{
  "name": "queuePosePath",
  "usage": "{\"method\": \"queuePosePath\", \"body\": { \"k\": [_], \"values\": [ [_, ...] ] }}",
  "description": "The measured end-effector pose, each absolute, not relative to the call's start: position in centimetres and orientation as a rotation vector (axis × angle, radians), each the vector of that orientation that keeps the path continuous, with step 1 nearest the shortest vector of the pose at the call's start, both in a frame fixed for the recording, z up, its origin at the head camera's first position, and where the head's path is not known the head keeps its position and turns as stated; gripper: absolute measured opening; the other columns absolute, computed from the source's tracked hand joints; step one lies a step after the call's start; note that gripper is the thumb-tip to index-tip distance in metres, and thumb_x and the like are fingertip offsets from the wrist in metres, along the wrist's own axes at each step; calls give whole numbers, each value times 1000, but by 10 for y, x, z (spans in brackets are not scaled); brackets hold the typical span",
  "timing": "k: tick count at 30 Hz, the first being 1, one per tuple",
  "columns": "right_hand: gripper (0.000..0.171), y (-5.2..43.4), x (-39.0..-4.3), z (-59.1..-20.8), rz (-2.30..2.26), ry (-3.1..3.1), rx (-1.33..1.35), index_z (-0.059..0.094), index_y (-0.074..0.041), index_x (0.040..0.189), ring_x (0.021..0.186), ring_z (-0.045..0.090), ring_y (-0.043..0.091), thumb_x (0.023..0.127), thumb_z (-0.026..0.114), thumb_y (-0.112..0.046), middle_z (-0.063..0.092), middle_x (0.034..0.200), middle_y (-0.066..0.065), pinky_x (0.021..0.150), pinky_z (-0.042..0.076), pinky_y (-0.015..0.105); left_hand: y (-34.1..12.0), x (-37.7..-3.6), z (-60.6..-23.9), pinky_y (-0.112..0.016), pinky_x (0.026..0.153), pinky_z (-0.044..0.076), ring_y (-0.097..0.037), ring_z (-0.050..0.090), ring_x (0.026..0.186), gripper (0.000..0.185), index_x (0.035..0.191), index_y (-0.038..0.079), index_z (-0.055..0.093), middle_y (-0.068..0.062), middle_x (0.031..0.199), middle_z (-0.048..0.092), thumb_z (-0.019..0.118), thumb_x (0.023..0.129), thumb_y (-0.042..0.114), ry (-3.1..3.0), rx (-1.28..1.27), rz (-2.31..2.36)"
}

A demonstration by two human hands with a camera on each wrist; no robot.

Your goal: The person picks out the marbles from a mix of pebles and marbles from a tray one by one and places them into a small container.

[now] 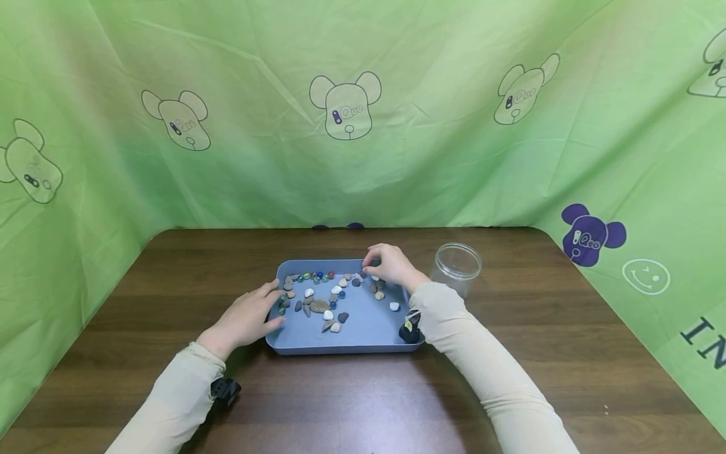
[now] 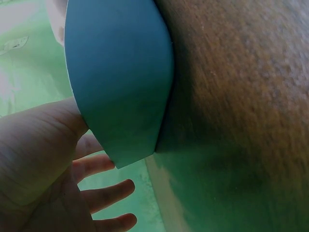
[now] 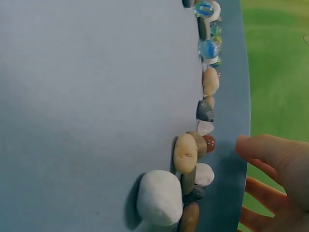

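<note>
Loosely spread, left hand [image 1: 246, 317] rests at the tray [image 1: 368, 325], right hand [image 1: 395, 265] is probably picking pebbles [image 1: 320, 306] (can't tell if it's pinching one), so next move needs a light touch.

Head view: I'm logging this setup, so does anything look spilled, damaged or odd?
Nothing looks spilled or damaged: stones and marbles lie within the blue tray. Only two white specks on the wooden table at right look stray; too small to identify.

Stones [image 1: 320, 306] lie in the tray [image 1: 365, 325], left of the jar [image 1: 457, 270].
</note>
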State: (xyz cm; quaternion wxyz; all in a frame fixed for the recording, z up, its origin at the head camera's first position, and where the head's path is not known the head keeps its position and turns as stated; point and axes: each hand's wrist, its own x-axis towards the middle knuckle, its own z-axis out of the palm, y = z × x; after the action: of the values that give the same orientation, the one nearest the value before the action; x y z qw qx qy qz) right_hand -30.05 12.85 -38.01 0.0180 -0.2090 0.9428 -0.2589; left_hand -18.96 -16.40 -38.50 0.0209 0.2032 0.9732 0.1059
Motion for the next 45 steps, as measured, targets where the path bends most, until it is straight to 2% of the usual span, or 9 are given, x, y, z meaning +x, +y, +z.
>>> {"method": "queuePosePath", "body": {
  "k": [10, 17, 24, 27, 35, 42, 45],
  "values": [
    [9, 126, -300, -385, -689, 2922, -649, 73, -9, 88, 128, 47, 33, 82, 68, -14, 54, 134, 18, 108, 36, 46, -163, -190, -384, -58, 102, 38, -42, 44, 128, 51, 132, 4, 51, -24, 146, 37, 61, 89, 29, 3016, 627, 332],
    [15, 127, -298, -386, -609, 2930, -607, 73, -12, 95, 127, 48, 36, 82, 69, -16, 53, 136, 14, 106, 37, 50, -163, -190, -384, -58, 102, 37, -42, 44, 128, 52, 133, 2, 50, -24, 146, 36, 61, 89, 29, 3012, 625, 329],
    [10, 127, -295, -385, -545, 2934, -676, 74, -11, 89, 130, 46, 30, 79, 70, -13, 56, 132, 16, 115, 21, 54, -162, -189, -385, -58, 102, 37, -42, 44, 128, 51, 132, 3, 51, -24, 146, 36, 61, 89, 29, 3012, 621, 332],
    [8, 127, -294, -385, -538, 2932, -699, 73, -10, 86, 131, 46, 29, 79, 69, -12, 57, 131, 16, 115, 19, 55, -163, -189, -386, -59, 102, 37, -42, 44, 128, 51, 132, 4, 51, -24, 146, 36, 61, 89, 29, 3011, 622, 335],
    [10, 129, -297, -386, -593, 2916, -735, 73, -8, 88, 131, 46, 31, 80, 70, -12, 55, 132, 18, 114, 21, 56, -162, -190, -385, -57, 101, 39, -42, 45, 127, 53, 131, -2, 50, -25, 145, 38, 61, 89, 28, 3017, 641, 315],
    [11, 131, -299, -379, -622, 2903, -727, 73, -9, 90, 128, 47, 36, 80, 70, -13, 51, 137, 18, 109, 35, 47, -162, -190, -384, -57, 102, 39, -42, 45, 127, 52, 131, 1, 51, -25, 145, 38, 61, 89, 29, 3015, 638, 331],
    [11, 131, -299, -375, -626, 2909, -744, 73, -9, 90, 128, 47, 36, 81, 69, -13, 51, 137, 18, 108, 36, 48, -162, -191, -384, -57, 102, 38, -41, 44, 128, 53, 131, -1, 51, -24, 145, 38, 61, 89, 30, 3018, 636, 335]
  ]
}}
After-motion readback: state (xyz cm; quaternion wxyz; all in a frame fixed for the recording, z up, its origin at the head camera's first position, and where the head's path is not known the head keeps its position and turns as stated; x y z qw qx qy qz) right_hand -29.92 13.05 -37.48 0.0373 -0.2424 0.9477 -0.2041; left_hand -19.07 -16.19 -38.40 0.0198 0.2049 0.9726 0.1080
